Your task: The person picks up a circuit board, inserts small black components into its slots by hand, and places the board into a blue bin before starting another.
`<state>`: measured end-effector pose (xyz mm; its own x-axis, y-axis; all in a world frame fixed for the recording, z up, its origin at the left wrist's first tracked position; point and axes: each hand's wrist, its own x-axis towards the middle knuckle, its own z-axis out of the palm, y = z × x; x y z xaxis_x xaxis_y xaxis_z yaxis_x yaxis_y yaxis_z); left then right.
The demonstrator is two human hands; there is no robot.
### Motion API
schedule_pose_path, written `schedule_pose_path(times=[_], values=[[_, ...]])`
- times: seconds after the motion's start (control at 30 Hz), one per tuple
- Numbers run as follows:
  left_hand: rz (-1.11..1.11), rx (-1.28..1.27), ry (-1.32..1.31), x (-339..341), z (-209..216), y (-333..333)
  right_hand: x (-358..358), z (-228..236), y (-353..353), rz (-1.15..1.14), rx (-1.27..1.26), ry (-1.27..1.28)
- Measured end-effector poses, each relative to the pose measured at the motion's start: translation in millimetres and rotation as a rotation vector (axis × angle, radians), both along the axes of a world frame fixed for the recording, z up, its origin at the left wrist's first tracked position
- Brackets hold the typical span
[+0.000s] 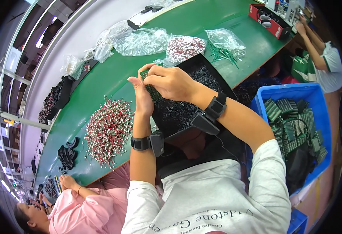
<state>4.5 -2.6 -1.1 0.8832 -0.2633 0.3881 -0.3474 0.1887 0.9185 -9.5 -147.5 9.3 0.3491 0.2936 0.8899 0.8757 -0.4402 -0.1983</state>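
L hand (143, 98) is holding grn PCB panel (152, 93) over blk tray's (207, 63) L edge; R hand (174, 82) is curling narrow against PCB, can't tell if pinching anything. Tray is holding small blk parts (176, 111). To L, red/wht wired pcs (108, 132) are lying heaped on grn tabletop (71, 115). Farther: clear bag of similar pcs (185, 47) is sitting beyond tray.

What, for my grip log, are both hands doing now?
Left hand: holding a green board.
Right hand: curled at the board; whether it grips anything can't be told.
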Motion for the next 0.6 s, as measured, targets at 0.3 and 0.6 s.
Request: schedule_pose_path(times=[0.3, 0.6], values=[[0.03, 0.04, -0.018, -0.8, -1.5, -0.9, -4.2, 1.7, 5.7, -0.04, -0.001, -0.024], [-0.02, -0.098, 0.08, -3.5, 4.2, 5.1, -16.7, 4.4, -7.3, 0.095, -0.017, 0.153]])
